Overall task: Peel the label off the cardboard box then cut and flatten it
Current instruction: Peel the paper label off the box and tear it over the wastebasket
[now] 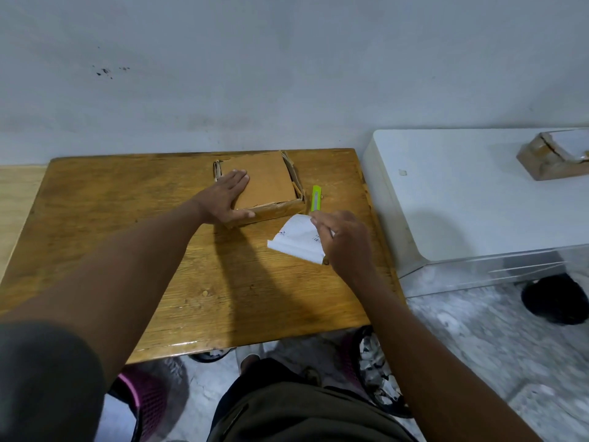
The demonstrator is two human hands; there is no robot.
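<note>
Left hand (227, 199) lies flat, fingers straight, pressing the box (259, 186) to the table (111, 218). Right hand (345, 239) pinches the detached label (294, 239), just right of the box. Knife (316, 197) lies beyond the right hand. Risk: adhesive may cling to the fingers, delaying the reach for the knife.
</note>
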